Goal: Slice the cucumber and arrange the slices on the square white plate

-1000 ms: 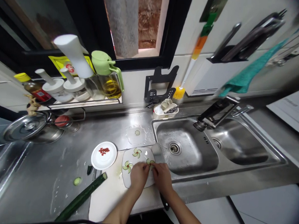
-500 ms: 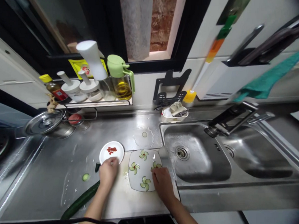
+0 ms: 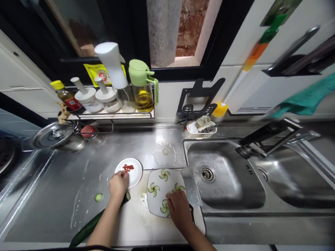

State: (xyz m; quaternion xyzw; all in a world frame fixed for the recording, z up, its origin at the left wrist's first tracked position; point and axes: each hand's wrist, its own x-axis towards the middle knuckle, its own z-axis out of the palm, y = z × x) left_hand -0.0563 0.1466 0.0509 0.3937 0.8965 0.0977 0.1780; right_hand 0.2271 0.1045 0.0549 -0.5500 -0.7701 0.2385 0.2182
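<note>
My left hand point(image 3: 118, 186) is over the near left rim of a small round white plate point(image 3: 136, 175). Its fingertips are pinched beside small chopped red pieces point(image 3: 128, 167); whatever is between them is too small to make out. My right hand point(image 3: 179, 210) hovers over a square white plate point(image 3: 158, 198), fingers slightly apart, with nothing visible in them. Green-edged cucumber slices form pinwheels point(image 3: 153, 189) on this plate, some with red centres. My right hand partly covers two of them. A cucumber point(image 3: 87, 228) lies under my left forearm, its cut end point(image 3: 126, 197) showing.
The square plate rests on a white cutting board point(image 3: 139, 229). A cleaver point(image 3: 191, 184) lies along the plate's right side, near the sink point(image 3: 223, 173). One cucumber slice point(image 3: 98, 197) is on the steel counter. Seasoning jars and an oil bottle point(image 3: 143, 94) stand on the rack behind.
My left hand has moved onto the small plate, up to the red pieces. My right hand has drawn back slightly from the right-hand pinwheel. The whole view has shifted a little.
</note>
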